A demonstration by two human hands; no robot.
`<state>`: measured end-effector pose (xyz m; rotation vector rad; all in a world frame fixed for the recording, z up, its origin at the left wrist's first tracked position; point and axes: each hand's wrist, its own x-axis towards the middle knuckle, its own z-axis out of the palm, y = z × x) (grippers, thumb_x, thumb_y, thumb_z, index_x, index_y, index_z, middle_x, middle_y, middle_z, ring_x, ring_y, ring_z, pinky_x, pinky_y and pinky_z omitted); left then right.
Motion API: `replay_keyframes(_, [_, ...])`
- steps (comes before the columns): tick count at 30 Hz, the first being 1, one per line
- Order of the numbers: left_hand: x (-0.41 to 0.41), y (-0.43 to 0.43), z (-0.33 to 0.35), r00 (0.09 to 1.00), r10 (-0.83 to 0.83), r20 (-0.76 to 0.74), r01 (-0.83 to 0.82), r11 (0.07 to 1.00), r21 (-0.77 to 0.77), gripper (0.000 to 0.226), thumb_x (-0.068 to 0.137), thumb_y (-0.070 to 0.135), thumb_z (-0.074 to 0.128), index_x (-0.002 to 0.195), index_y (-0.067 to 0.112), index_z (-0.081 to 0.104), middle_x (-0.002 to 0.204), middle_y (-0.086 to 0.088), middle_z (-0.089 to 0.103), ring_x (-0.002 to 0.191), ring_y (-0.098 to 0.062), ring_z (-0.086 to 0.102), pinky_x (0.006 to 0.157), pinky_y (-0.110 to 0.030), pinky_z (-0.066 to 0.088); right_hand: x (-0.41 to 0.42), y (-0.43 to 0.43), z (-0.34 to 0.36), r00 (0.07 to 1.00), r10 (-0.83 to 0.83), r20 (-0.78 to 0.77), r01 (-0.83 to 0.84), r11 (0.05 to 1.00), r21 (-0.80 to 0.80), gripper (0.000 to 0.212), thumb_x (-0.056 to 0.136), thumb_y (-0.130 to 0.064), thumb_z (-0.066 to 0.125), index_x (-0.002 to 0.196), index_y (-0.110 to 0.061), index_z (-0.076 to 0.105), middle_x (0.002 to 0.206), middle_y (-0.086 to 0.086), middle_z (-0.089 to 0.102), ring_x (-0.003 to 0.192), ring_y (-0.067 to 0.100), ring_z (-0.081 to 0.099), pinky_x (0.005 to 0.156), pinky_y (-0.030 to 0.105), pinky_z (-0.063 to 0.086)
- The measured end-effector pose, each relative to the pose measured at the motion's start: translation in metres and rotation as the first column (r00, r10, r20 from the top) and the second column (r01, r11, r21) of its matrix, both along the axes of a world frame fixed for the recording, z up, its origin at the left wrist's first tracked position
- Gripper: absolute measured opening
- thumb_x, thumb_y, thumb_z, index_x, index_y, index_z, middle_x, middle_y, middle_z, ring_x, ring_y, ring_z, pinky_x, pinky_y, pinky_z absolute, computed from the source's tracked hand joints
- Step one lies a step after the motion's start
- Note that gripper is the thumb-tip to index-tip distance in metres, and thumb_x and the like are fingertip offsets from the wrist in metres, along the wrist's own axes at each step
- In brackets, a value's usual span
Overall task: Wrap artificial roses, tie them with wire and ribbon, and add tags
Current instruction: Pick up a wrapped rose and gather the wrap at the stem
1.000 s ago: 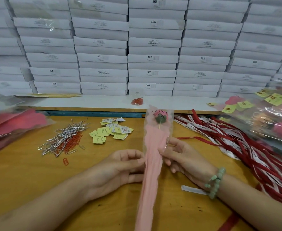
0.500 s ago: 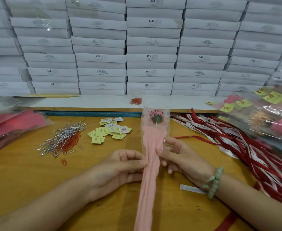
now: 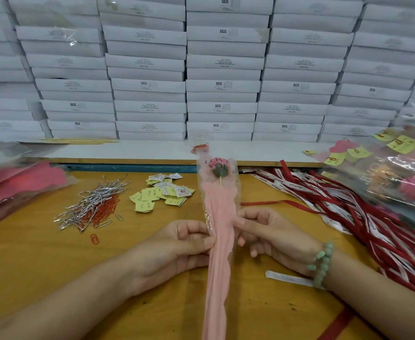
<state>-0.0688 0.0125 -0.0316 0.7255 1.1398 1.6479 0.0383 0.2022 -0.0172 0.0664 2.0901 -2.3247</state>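
Pinching tight with left hand (image 3: 174, 244) and right hand (image 3: 272, 236) either side of the clear cellophane sleeve lined with pink crepe paper (image 3: 220, 212), dead centre. Swung the pink artificial rose head (image 3: 219, 167) from 1 toward 12 o'clock. Looks gathered; reaching for silver wire ties (image 3: 93, 202) at 10 o'clock likely next.

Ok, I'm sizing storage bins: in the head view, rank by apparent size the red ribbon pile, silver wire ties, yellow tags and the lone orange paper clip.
1. red ribbon pile, clearly largest.
2. silver wire ties and yellow tags: too alike to rank; the ties spread slightly wider.
3. orange paper clip, smallest.
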Motion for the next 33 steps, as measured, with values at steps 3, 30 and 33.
replay_keyframes(3, [0.0,0.0,-0.001,1.0,-0.003,0.008,0.003,1.0,0.031,0.023,0.077,0.004,0.074,0.1,0.002,0.071,0.106,-0.024,0.069,0.092,-0.026,0.071,0.078,-0.03,0.057,0.003,0.003,0.004,0.993,0.112,0.028,-0.113,0.994,0.013,0.01,0.077,-0.02,0.07,0.086,-0.014,0.072,0.081,0.003,0.069,0.066,0.006,0.064,0.047,0.013,0.048])
replay_keyframes(30, [0.004,-0.002,0.001,0.99,-0.05,-0.128,0.05,0.999,-0.007,0.031,0.083,0.008,0.073,0.112,0.01,0.064,0.105,-0.019,0.067,0.098,-0.025,0.069,0.082,-0.031,0.056,0.002,-0.017,-0.003,0.996,0.008,-0.085,0.008,0.982,0.191,0.022,0.068,-0.022,0.076,0.086,-0.015,0.066,0.085,0.005,0.069,0.069,0.01,0.065,0.045,0.014,0.046])
replay_keyframes(33, [0.002,-0.003,0.001,0.988,-0.086,-0.132,0.085,0.996,-0.019,0.035,0.084,0.01,0.074,0.116,0.01,0.061,0.105,-0.019,0.068,0.098,-0.027,0.07,0.082,-0.031,0.057,0.002,-0.018,-0.004,0.996,-0.013,-0.087,0.032,0.974,0.222,0.026,0.066,-0.022,0.077,0.088,-0.016,0.065,0.087,0.004,0.067,0.067,0.007,0.063,0.044,0.015,0.046])
